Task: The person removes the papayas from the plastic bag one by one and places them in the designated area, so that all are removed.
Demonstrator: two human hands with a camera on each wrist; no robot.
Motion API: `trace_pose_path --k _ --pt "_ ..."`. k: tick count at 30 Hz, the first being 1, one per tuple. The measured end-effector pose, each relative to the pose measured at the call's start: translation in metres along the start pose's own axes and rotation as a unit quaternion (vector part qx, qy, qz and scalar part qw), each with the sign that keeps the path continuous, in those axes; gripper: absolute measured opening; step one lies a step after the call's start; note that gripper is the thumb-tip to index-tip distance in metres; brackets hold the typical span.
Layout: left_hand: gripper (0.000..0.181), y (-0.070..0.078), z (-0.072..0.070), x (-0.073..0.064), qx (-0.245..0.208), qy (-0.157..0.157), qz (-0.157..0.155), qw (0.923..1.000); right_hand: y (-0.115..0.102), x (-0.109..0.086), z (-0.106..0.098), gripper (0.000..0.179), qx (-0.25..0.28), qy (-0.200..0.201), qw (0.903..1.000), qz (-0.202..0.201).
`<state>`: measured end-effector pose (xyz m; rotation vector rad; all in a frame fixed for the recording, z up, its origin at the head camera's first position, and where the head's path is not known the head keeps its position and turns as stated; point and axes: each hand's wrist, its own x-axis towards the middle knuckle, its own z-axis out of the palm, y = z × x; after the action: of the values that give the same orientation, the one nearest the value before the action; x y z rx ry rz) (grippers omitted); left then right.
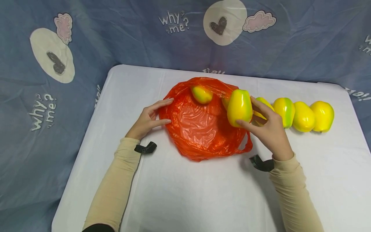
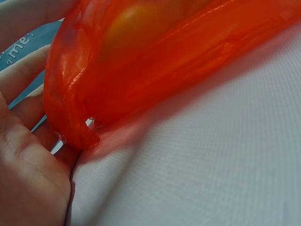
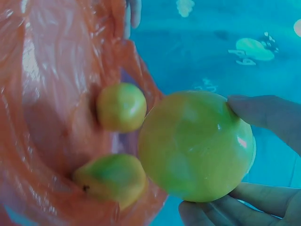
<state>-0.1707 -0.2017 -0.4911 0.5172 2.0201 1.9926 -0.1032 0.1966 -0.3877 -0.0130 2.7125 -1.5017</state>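
Observation:
A red plastic bag [image 1: 200, 129] lies spread on the white table, its mouth facing up. My left hand [image 1: 150, 117] touches its left rim with spread fingers; in the left wrist view the bag hides the fingertips of that hand [image 2: 28, 155]. My right hand [image 1: 269, 129] holds a yellow-green mango-like fruit [image 1: 240, 108] over the bag's right edge, thumb on one side and fingers on the other. Inside the bag sits another such fruit [image 1: 202, 94]. The right wrist view shows the held fruit [image 3: 195, 146] close up, beside two fruits [image 3: 122, 107] in the bag.
To the right of the bag, several more yellow-green fruits [image 1: 303, 116] stand in a row on the white table [image 1: 203, 193]. A bag handle [image 1: 247, 145] sticks out at the lower right. Behind the table hangs a blue printed cloth [image 1: 130, 32].

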Motion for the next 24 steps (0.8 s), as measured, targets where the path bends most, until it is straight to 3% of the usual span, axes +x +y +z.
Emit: trace_pose_path --k 24 --pt "0.067 0.000 -0.001 0.000 0.017 0.000 -0.002 0.9999 0.038 -0.038 -0.028 0.080 -0.039 0.050 0.9980 0.002"
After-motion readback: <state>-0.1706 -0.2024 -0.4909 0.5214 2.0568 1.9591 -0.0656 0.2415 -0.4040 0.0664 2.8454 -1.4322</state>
